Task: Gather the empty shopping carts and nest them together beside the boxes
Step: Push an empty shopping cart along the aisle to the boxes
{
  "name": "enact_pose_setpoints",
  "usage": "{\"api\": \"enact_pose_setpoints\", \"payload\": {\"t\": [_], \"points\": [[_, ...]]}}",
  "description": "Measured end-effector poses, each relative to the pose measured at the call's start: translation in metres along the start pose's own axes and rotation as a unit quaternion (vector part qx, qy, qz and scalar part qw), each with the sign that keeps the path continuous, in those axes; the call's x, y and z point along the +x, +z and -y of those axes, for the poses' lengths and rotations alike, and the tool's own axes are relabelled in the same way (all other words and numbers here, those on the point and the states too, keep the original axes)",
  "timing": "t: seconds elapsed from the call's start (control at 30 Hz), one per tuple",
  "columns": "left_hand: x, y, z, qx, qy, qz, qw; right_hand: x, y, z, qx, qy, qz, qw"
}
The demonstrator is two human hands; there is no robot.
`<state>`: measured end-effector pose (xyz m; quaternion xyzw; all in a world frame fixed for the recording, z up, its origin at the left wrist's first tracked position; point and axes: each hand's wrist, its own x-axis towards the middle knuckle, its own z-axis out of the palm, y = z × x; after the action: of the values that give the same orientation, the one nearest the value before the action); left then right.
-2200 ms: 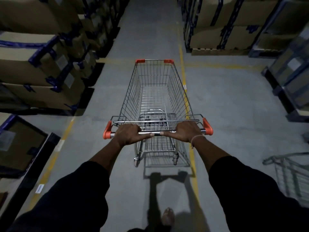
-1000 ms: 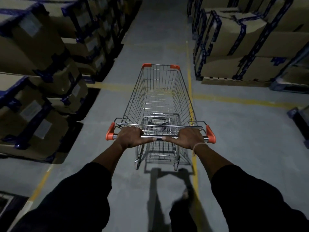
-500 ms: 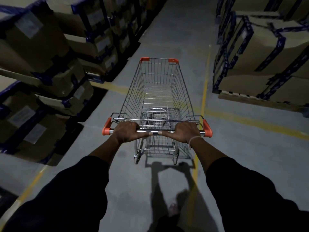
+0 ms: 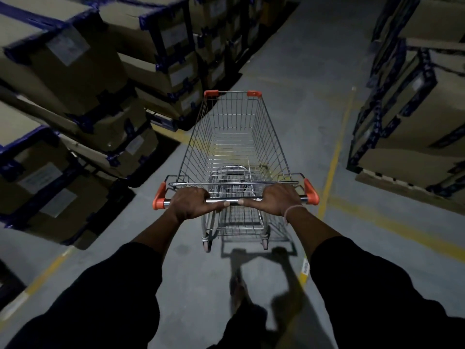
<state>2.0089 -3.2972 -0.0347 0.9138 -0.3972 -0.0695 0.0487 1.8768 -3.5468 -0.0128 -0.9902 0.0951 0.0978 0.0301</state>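
Observation:
An empty wire shopping cart [image 4: 236, 144] with orange corner caps stands in front of me on the grey warehouse floor. My left hand [image 4: 193, 204] grips the left half of its metal handle bar [image 4: 232, 200]. My right hand [image 4: 275, 201] grips the right half, with a thin band on the wrist. Both thumbs almost meet at the bar's middle. Stacked cardboard boxes [image 4: 83, 102] with blue tape rise close on the cart's left. No other cart is in view.
More taped boxes on a pallet [image 4: 412, 122] stand at the right. A yellow floor line [image 4: 332, 167] runs along the cart's right side and another crosses toward the right. The aisle [image 4: 302, 59] continues ahead between the stacks. My foot [image 4: 239, 290] shows below.
I have pushed the cart forward and veered left. The left box stacks are now nearer the cart, and the right boxes have slid toward the frame's edge. Both hands keep their grip.

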Motion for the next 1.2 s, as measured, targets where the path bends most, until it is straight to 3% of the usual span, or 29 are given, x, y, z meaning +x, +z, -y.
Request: {"api": "enact_pose_setpoints", "payload": {"t": [0.57,1.2], "points": [[0.171,-0.022,0.064,-0.013,-0.105,-0.043,0.993,0.228,-0.05,-0.061,-0.009,-0.097,0.02,0.995],[0.255,-0.036,0.027,-0.03,-0.281,-0.019,0.959,0.394,-0.091,-0.122,-0.065,-0.286,0.007,0.956]]}}
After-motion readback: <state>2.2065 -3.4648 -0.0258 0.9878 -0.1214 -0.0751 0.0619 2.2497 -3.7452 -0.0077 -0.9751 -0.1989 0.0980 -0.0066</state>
